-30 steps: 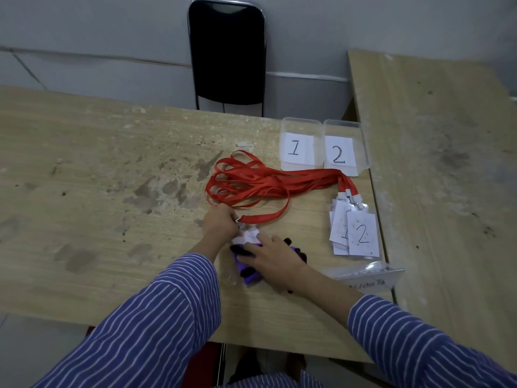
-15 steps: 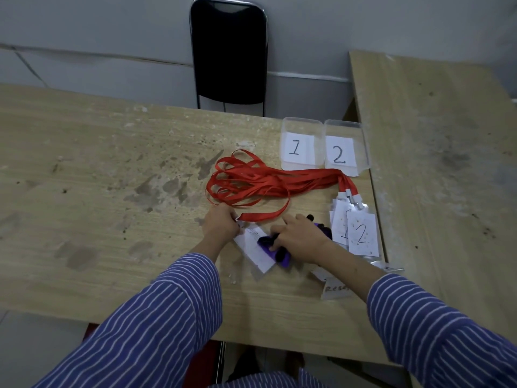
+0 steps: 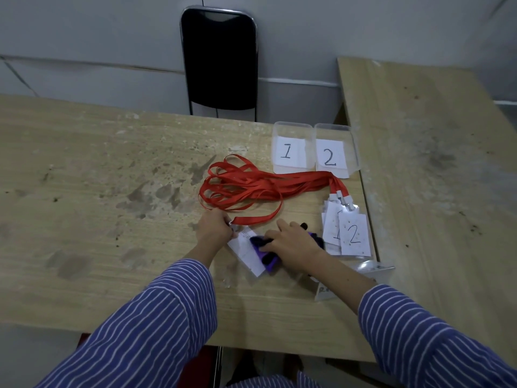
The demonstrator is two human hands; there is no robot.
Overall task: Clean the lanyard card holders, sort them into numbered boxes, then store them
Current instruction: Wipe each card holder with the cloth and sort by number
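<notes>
Your right hand [image 3: 293,243] lies palm-down on a purple-and-black cloth [image 3: 264,252], fingers curled over it and pressing it onto the card holder [image 3: 246,254] being wiped, which lies flat on the counter [image 3: 98,219] at your 12 o'clock, just in front of you. At 9 o'clock of that hand, your left hand [image 3: 214,228] is closed at the holder's top end, where the clip meets the red strap, pinning it in place; whether it pinches the clip or the strap itself you cannot tell from here. Both forearms reach forward in striped sleeves, the wrists low over the counter.

From the pinned end the strap runs up into the bundle of red lanyards [image 3: 243,186] at 12 o'clock. Their other ends lead to a stack of card holders [image 3: 347,233] at 2 o'clock of your right hand, the top one marked 2 and a 1 showing beneath.

Further out, at 1 o'clock, the clear box labelled 1 [image 3: 292,148] and the box labelled 2 [image 3: 334,152] stand side by side at the counter's far edge, and neither appears to hold a lanyard.

So you look to be in the cleaning stage: one holder under the cloth, the stack seemingly waiting, and sorting and storing not yet begun.
</notes>
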